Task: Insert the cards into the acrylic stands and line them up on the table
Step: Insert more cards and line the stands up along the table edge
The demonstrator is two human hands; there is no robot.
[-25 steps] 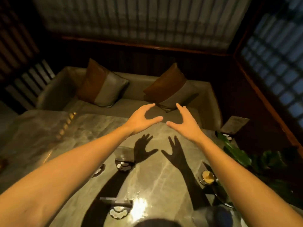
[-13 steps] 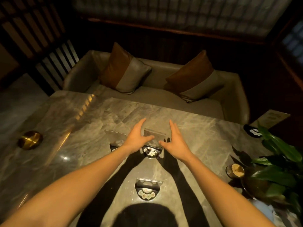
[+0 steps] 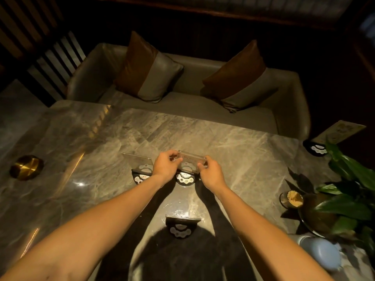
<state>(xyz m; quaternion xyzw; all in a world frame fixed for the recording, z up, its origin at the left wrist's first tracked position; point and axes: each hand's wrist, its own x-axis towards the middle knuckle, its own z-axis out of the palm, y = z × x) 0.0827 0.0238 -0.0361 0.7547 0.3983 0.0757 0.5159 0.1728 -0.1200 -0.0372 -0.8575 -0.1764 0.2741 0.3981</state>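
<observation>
With left hand (image 3: 165,168) and right hand (image 3: 211,175) pinching the centre-frame acrylic stand (image 3: 191,159), keep it level beside its neighbour (image 3: 140,162).

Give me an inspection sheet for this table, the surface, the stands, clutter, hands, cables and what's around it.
Surface: grey marble table, glossy, with light glare.
Job's things: middle acrylic stand gripped at both ends; left stand beside it; near stand apart from both; far stand at the right edge.
Clutter: brass dish at left; toothpick cup, potted plant, pale blue object at right.
Grippers: left hand and right hand pinch the middle stand's upper corners.
Cables: nothing seen.
Surroundings: sofa with two cushions; dim room.
</observation>
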